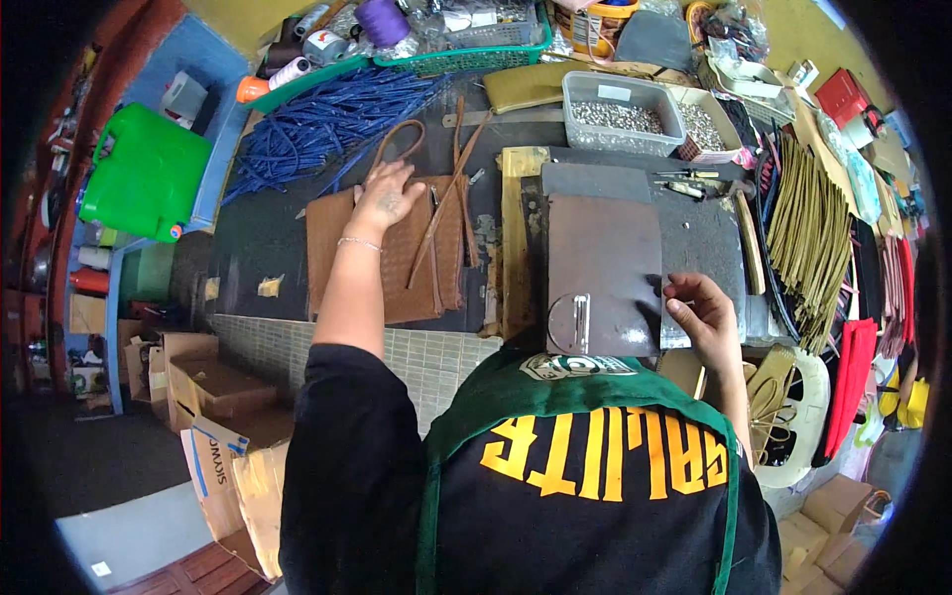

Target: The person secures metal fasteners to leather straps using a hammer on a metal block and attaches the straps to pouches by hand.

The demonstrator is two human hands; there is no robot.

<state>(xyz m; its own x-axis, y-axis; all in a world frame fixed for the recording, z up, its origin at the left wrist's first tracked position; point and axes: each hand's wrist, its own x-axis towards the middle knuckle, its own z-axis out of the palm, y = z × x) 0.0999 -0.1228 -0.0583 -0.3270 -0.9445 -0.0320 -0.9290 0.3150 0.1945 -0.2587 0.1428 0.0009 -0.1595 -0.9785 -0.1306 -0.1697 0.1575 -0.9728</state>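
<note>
My left hand lies with fingers stretched out at the upper edge of a brown woven leather bag. A narrow brown leather strap crosses the bag, and a looped strap end rises beyond my fingers. My right hand hovers at the right edge of a dark brown leather sheet, its thumb and forefinger a little apart. Nothing shows between them. On the sheet's near left corner is a rounded dark piece with a shiny metal strip.
Blue strips lie piled at the back left. A clear tub of metal studs stands at the back. A hammer and olive strips are to the right. Cardboard boxes sit below at left, under a green jerrycan.
</note>
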